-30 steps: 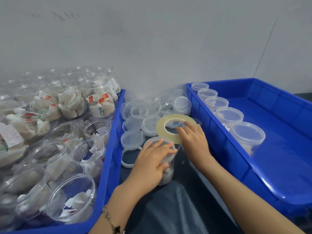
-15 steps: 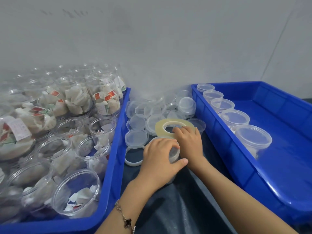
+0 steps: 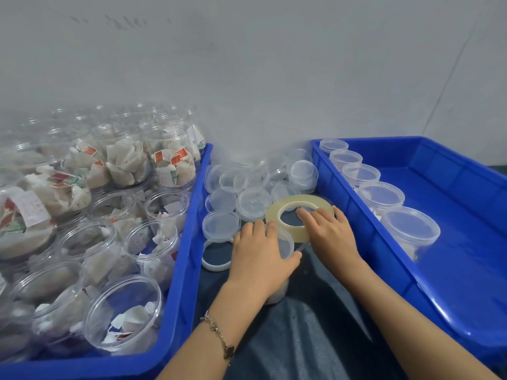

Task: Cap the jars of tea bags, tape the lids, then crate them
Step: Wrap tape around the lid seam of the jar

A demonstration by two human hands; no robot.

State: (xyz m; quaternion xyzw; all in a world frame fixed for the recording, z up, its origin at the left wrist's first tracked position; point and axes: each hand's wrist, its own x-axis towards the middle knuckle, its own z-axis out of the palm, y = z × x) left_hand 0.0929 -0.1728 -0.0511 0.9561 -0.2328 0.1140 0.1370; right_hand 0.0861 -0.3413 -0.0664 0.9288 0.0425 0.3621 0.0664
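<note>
Clear plastic jar with a round see-through lid is sitting on the dark cloth between two glossy blue crates. The flat yellowish tape ring is tilting over it. Since a second ago the tape has dropped lower and closer to the lid. Left hand is gripping the lid from above, thumb curling round the rim; right hand is pinching the tape, fingers through its hole.

A plain grey-white wall fills the upper half of the view. It has some faint dark marks near its top left and one thin slanted line at the right. Below, a dark blue-grey cloth covers the work surface. The light is soft and even.
</note>
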